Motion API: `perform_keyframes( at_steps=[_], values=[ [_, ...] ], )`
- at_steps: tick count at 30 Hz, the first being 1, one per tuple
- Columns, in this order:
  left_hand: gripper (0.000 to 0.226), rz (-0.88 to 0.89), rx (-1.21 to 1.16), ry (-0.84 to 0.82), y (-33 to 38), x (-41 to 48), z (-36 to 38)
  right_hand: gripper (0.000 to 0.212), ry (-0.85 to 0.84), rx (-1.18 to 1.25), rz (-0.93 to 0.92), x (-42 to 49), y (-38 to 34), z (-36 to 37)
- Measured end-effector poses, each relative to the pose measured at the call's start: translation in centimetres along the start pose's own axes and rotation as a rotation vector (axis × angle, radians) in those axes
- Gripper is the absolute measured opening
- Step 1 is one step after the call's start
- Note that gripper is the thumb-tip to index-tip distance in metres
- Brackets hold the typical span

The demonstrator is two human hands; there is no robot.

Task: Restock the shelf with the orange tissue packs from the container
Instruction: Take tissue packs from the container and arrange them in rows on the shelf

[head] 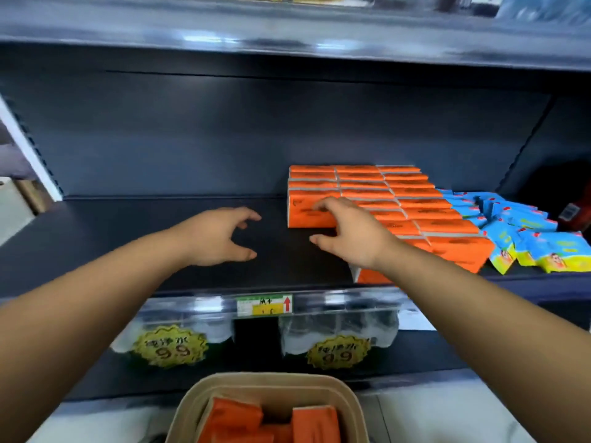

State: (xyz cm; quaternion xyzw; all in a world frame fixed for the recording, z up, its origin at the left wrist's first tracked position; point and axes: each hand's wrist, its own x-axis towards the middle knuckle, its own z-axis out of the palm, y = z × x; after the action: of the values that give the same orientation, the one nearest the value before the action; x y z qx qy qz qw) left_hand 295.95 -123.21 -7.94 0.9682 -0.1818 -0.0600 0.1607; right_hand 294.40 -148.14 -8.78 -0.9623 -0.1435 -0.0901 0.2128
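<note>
Right grip [348, 235] lies spread, fingers atop the front-left pack [303, 215] of the orange block [415, 203] on the shelf [128, 225]. Left grip [217, 238] hovers apart and empty, left of the block. These likely handle light, soft and slick, so pinch the long sides. Below the block, the tub [271, 380] holds more packs [236, 417].

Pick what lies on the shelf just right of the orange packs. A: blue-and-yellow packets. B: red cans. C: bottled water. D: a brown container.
A: a loose pile of blue-and-yellow packets lies on the shelf just right of the orange packs.
</note>
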Motion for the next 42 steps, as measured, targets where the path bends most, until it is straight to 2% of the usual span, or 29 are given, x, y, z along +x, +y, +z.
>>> perform_keyframes(
  at_steps=[2,4,9,13,18,23,27,30,35,42],
  values=[
    [0.071,0.024,0.170,0.001,0.6,-2.8,0.5,0.057,-0.053,-0.073,-0.010,-2.4,-1.5,0.6],
    [0.068,0.020,0.241,-0.020,1.0,-5.4,1.5,0.058,-0.118,-0.127,-0.013,-4.8,-3.0,1.4],
    [0.061,0.001,0.189,-0.062,1.2,-10.2,6.2,0.057,-0.221,-0.165,-0.021,-9.9,-5.7,5.1],
    [0.063,-0.049,0.199,-0.183,0.3,-13.1,11.4,0.057,-0.321,-0.141,0.023,-13.6,-6.2,8.7],
    [0.054,-0.091,0.211,-0.342,-0.2,-15.8,18.5,0.057,-0.524,-0.202,0.086,-17.8,-5.1,13.6],
    [0.060,-0.090,0.178,-0.479,-0.7,-18.0,23.7,0.048,-0.752,-0.244,0.094,-20.3,-2.9,15.9],
    [0.058,-0.062,0.153,-0.487,0.1,-18.8,25.8,0.050,-1.021,-0.294,0.091,-21.6,-1.4,16.3],
    [0.058,-0.051,0.119,-0.495,0.7,-18.5,27.1,0.048,-1.151,-0.349,0.083,-22.6,-1.0,16.4],
    [0.062,-0.059,0.052,-0.463,1.9,-17.5,29.1,0.046,-1.220,-0.463,0.040,-23.7,-1.6,16.5],
    [0.095,-0.170,-0.121,-0.549,2.8,-16.7,32.4,0.041,-1.139,-0.490,-0.075,-24.5,-1.3,17.1]
  ],
)
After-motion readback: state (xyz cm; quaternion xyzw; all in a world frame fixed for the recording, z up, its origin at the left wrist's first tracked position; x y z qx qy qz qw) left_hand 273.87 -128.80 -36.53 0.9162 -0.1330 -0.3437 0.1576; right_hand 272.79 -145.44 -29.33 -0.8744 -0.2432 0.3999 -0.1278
